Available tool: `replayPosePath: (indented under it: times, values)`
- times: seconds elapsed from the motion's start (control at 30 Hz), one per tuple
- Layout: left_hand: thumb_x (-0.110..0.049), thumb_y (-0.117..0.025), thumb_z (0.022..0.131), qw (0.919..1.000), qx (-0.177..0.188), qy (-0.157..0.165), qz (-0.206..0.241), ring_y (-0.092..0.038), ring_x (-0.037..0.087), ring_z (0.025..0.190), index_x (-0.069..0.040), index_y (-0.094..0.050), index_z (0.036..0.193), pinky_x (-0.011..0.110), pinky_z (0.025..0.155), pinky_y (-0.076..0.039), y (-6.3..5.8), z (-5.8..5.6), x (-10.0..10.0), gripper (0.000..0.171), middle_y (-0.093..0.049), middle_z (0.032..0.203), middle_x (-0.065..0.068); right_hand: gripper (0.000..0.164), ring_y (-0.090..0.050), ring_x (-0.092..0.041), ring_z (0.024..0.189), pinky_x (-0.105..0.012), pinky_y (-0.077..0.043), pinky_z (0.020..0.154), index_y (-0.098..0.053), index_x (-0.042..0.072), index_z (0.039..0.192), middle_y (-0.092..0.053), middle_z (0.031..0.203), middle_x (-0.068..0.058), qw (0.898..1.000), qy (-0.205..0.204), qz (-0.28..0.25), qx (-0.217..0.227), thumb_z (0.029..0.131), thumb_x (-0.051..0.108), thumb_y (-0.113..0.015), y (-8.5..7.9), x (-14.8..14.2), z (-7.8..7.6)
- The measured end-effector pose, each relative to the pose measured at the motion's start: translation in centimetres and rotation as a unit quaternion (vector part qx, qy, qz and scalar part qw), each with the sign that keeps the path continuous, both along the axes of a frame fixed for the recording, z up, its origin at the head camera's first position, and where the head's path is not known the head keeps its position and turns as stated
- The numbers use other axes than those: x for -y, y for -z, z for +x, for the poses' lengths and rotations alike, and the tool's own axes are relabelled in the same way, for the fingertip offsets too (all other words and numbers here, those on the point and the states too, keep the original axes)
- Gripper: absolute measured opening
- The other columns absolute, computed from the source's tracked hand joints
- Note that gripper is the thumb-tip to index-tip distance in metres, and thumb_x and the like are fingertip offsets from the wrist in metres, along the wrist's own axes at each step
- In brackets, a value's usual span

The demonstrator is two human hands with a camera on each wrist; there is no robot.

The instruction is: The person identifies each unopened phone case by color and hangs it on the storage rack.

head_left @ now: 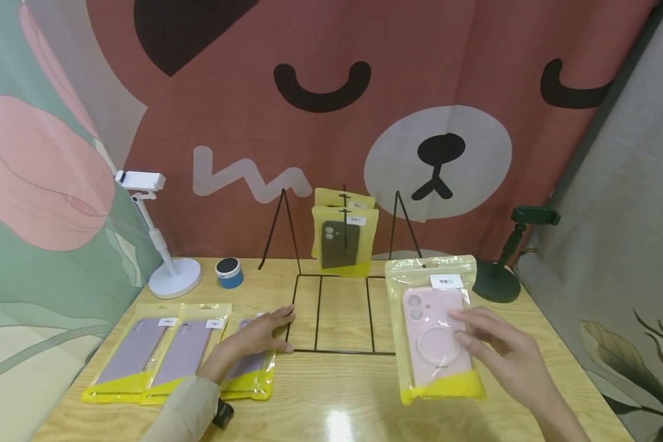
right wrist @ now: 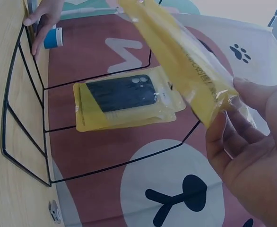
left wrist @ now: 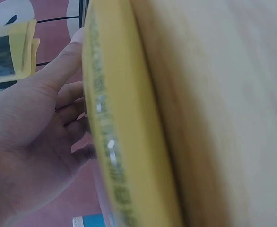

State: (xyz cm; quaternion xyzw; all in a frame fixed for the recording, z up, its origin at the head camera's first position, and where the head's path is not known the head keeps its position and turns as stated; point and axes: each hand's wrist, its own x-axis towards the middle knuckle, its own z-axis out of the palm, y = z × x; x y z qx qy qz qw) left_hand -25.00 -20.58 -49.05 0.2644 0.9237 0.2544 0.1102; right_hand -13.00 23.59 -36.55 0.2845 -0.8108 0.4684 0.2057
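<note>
My right hand [head_left: 505, 350] pinches the right edge of a clear-and-yellow zip bag with a pink phone case [head_left: 436, 334] inside, held up before the right side of a black wire display rack [head_left: 331, 352]. In the right wrist view, thumb and fingers grip this yellow bag [right wrist: 186, 66] at its edge. My left hand [head_left: 259, 336] is at the rack's left base edge, thumb and fingers apart, seeming to touch the wire; its wrist passes over a bagged purple phone case [head_left: 247, 365]. Bagged dark phone cases [head_left: 339, 244] hang from the rack's middle hook.
Two more bagged purple phone cases [head_left: 129, 353] lie at the left of the wooden table [head_left: 309, 405]. Behind them are a white stand [head_left: 175, 278] and a small blue-and-white cylinder [head_left: 229, 274]. A dark green stand [head_left: 497, 282] is at back right; a bear-patterned curtain [head_left: 243, 123] hangs behind.
</note>
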Motion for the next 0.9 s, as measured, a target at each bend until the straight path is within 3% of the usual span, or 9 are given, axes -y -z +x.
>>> replayPosePath:
  times: [0.27, 0.47, 0.9]
  values:
    - [-0.048, -0.072, 0.081, 1.0, 0.0, -0.002, -0.006, -0.025, 0.033, 0.142, -0.004, -0.04, 0.145, 0.058, 0.113, -0.018, 0.1, 0.0, 0.0, 0.084, -0.025, 0.157, 0.01, 0.042, -0.055, -0.005, 0.091, -0.013, -0.05, 0.083, -0.067, 0.003, 0.119, -0.064, 0.111, 0.005, 0.999, 0.032, 0.015, 0.024, 0.081, -0.013, -0.068, 0.4, -0.2, -0.3]
    - [-0.048, -0.071, 0.081, 1.0, -0.001, 0.004, 0.0, -0.025, 0.034, 0.142, -0.002, -0.041, 0.145, 0.056, 0.114, -0.018, 0.1, 0.0, 0.0, 0.084, -0.025, 0.157, 0.012, 0.041, -0.059, -0.004, 0.097, -0.013, -0.05, 0.082, -0.067, 0.003, 0.119, -0.065, 0.114, 0.006, 0.999, 0.025, 0.019, 0.027, 0.081, -0.013, -0.068, 0.7, -0.4, -0.3]
    - [-0.045, -0.072, 0.082, 0.9998, -0.009, 0.013, 0.01, -0.027, 0.036, 0.141, 0.001, -0.041, 0.143, 0.057, 0.113, -0.018, 0.1, -0.1, 0.0, 0.083, -0.027, 0.156, 0.016, 0.039, -0.055, -0.006, 0.087, -0.012, -0.049, 0.081, -0.067, 0.006, 0.12, -0.065, 0.105, 0.004, 0.998, 0.048, 0.017, 0.041, 0.084, -0.008, -0.068, 1.4, -0.5, -0.6]
